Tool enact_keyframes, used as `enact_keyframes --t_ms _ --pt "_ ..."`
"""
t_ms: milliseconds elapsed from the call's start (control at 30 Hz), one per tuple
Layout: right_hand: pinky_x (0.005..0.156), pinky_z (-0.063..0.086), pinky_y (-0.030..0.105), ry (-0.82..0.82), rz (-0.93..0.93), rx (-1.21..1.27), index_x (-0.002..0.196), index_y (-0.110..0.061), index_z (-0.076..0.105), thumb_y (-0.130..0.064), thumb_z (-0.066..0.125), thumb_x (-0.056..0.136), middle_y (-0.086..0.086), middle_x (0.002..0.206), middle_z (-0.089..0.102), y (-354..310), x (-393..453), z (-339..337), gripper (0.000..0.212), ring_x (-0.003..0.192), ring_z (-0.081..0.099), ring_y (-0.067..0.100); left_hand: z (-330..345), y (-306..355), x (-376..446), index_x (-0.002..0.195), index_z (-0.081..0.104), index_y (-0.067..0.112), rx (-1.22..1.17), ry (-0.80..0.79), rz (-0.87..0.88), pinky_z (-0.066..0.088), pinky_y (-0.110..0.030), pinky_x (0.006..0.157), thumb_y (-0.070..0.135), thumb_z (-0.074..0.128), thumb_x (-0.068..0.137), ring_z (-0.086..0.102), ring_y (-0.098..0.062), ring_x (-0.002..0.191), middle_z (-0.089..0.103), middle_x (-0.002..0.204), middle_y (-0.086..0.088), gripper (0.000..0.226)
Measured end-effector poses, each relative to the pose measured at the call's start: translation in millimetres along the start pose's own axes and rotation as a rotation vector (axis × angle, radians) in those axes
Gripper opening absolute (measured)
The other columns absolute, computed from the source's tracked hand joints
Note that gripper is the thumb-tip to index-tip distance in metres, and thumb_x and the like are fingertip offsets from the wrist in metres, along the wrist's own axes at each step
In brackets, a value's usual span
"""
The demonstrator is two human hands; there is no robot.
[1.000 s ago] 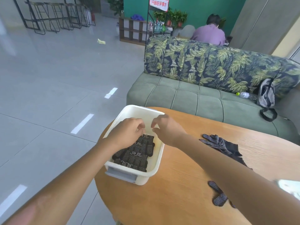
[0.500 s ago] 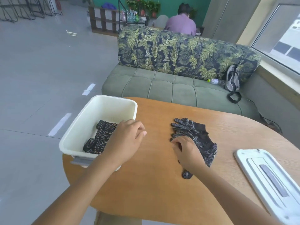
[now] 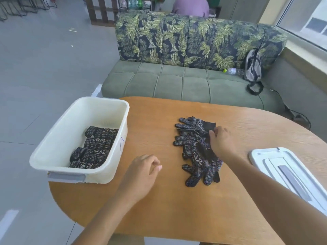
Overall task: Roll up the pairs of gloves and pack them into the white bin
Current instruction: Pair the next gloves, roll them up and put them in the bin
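Note:
The white bin stands on the left edge of the round wooden table. Several rolled black dotted glove pairs lie in a row along its right side. A loose pile of black dotted gloves lies flat in the middle of the table. My right hand rests on the far part of that pile, and its fingertips pinch the cuff of the top glove. My left hand hovers over bare table between bin and pile, fingers loosely curled, holding nothing.
A white bin lid lies at the table's right edge. Behind the table is a green sofa with a backpack and a bottle. A person sits beyond the sofa. Grey floor lies to the left.
Both hands came out of the bin. My right hand went to the glove pile and shifted to the top glove's cuff; my left hand drew back over the table. The view swung right.

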State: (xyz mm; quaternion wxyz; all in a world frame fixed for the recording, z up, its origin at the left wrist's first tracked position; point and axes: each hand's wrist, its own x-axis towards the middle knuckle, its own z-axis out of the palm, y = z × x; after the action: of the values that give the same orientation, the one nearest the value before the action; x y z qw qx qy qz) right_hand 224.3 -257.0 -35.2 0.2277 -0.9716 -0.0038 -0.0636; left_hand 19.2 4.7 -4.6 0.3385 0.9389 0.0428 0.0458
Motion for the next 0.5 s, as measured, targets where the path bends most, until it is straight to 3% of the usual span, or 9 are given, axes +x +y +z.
enact_keyframes --t_ms 67,200,333,500 --pt "0.093 0.043 0.044 -0.021 0.106 -0.036 0.120 -0.004 0.057 -0.044 0.036 0.101 0.018 0.117 0.059 3.4 23.2 5.2 0.049 0.110 0.052 0.038 4.2 -0.4 2.8 0.100 0.062 0.032 0.004 -0.017 -0.019 0.039 -0.018 0.081 0.038 0.055 0.098 0.052 0.000 0.103 0.059 0.104 0.022 0.009" --pt "0.086 0.049 0.040 -0.099 0.274 -0.093 0.113 -0.003 0.061 -0.053 0.037 0.098 0.019 0.109 0.063 1.2 59.8 16.3 0.057 0.105 0.057 0.037 5.1 -5.9 8.4 0.102 0.063 0.032 0.008 -0.031 -0.041 0.043 -0.021 0.088 0.038 0.055 0.098 0.052 0.000 0.104 0.059 0.104 0.022 0.010" --pt "0.084 0.048 0.037 -0.149 0.330 -0.185 0.116 -0.001 0.057 -0.033 0.055 0.094 0.019 0.115 0.060 -3.3 70.8 20.1 0.039 0.111 0.057 0.037 4.0 -12.3 11.8 0.102 0.063 0.032 0.021 -0.046 -0.055 0.044 -0.021 0.086 0.039 0.055 0.098 0.053 0.000 0.104 0.060 0.103 0.022 0.011" --pt "0.087 0.055 0.044 -0.130 0.400 0.026 0.114 -0.009 0.057 -0.019 0.063 0.089 0.015 0.108 0.064 9.4 76.5 32.5 0.028 0.104 0.059 0.035 3.0 -17.2 12.6 0.100 0.061 0.035 0.027 -0.054 -0.080 0.049 -0.026 0.083 0.042 0.054 0.098 0.054 0.002 0.105 0.059 0.103 0.026 0.010"
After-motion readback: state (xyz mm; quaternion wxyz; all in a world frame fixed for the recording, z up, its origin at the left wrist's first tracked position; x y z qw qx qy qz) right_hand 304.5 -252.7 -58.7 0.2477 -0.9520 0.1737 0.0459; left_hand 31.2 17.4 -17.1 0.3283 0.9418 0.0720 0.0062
